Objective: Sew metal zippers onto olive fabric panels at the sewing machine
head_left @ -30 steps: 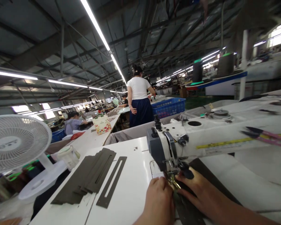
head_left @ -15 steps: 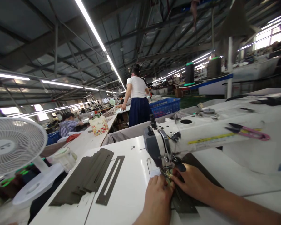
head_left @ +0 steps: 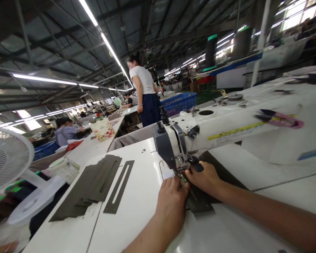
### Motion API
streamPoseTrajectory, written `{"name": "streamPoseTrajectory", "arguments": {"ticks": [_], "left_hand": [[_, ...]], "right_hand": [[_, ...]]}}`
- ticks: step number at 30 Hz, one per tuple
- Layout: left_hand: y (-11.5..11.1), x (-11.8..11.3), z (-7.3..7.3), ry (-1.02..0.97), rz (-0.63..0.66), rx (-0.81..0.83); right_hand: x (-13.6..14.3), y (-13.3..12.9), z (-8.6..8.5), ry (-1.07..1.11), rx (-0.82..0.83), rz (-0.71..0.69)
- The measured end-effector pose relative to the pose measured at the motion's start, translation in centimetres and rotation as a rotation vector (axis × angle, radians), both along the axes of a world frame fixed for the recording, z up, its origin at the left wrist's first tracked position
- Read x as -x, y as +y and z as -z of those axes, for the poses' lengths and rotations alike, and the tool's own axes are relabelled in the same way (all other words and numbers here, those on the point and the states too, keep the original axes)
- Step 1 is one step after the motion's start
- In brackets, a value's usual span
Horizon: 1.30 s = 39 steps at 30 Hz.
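Observation:
At the needle end of a white sewing machine (head_left: 173, 140), both hands work close together on a dark grey fabric piece (head_left: 201, 207). My left hand (head_left: 172, 198), fingers curled and closed, grips its left edge just in front of the presser foot. On the other side, my right hand (head_left: 205, 177) has its fingers pressed together on the fabric beside the needle; the machine head partly hides the fingertips. A larger dark panel (head_left: 226, 174) lies under and behind my right wrist. To the left are one slotted dark piece (head_left: 110, 208) and a fanned stack of similar pieces (head_left: 79, 189).
A white fan (head_left: 9, 158) and a translucent jug (head_left: 64, 168) stand at the left. Pink-handled snips (head_left: 281, 120) rest on the machine arm. Beyond are a floral bag (head_left: 102, 129), a blue crate (head_left: 181, 103), a standing person (head_left: 144, 88) and thread cones (head_left: 211, 52).
The view has shifted, so the table items sit higher and further left. Both hands stay at the needle with the fabric. The standing person has turned to the left.

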<state>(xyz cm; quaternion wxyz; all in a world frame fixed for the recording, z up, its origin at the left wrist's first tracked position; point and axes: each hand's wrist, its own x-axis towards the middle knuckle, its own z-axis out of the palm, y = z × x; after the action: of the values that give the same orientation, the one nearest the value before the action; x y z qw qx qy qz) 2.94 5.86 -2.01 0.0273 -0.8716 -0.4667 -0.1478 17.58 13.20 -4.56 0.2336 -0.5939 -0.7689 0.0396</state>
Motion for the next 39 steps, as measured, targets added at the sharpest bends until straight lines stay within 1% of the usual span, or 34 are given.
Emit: {"name": "streamPoseTrajectory", "arguments": {"ticks": [2,5,8,9,10,11,12,16,18,20,23,27,31,35,39], "left_hand": [[0.0,-0.1,-0.1,0.013,-0.003,-0.012],[-0.2,0.0,-0.2,0.012,-0.016,-0.037],[-0.6,0.3,0.2,-0.03,0.011,-0.054],[-0.8,0.5,0.4,-0.055,0.037,-0.068],[-1.0,0.6,0.7,-0.083,0.068,-0.091],[-1.2,0.7,0.9,-0.114,0.1,-0.12],[-1.4,0.8,1.2,-0.142,0.127,-0.154],[-1.8,0.9,1.9,-0.202,0.198,-0.256],[-1.7,0.9,1.8,-0.192,0.222,-0.273],[-1.5,1.0,1.4,-0.162,0.232,-0.267],[-1.2,1.1,0.9,-0.124,0.243,-0.252],[-0.6,1.0,0.4,-0.129,0.261,-0.247],[0.3,0.9,0.4,-0.153,0.259,-0.237],[1.2,1.1,0.5,-0.182,0.285,-0.224],[1.9,1.2,0.6,-0.185,0.29,-0.216]], "right_hand": [[-0.1,0.1,-0.1,0.002,0.013,0.003],[-1.3,-1.1,-0.4,0.005,-0.021,-0.105],[-2.8,-3.7,0.0,-0.004,-0.152,-0.349],[-3.2,-4.6,0.2,-0.01,-0.232,-0.452],[-3.5,-5.4,0.4,-0.024,-0.295,-0.522],[-3.7,-6.1,0.6,-0.045,-0.347,-0.572],[-3.8,-6.7,0.6,-0.069,-0.384,-0.593],[-3.8,-7.8,-0.5,-0.173,-0.461,-0.595],[-3.7,-7.8,-1.0,-0.209,-0.5,-0.597],[-3.6,-7.6,-1.2,-0.215,-0.514,-0.589],[-3.5,-7.2,-0.8,-0.17,-0.494,-0.575],[-3.1,-6.7,-0.1,-0.134,-0.431,-0.566],[-2.9,-6.1,0.2,-0.127,-0.382,-0.567],[-2.6,-5.4,0.5,-0.098,-0.363,-0.561],[-2.3,-4.7,0.2,-0.053,-0.366,-0.541]]}}
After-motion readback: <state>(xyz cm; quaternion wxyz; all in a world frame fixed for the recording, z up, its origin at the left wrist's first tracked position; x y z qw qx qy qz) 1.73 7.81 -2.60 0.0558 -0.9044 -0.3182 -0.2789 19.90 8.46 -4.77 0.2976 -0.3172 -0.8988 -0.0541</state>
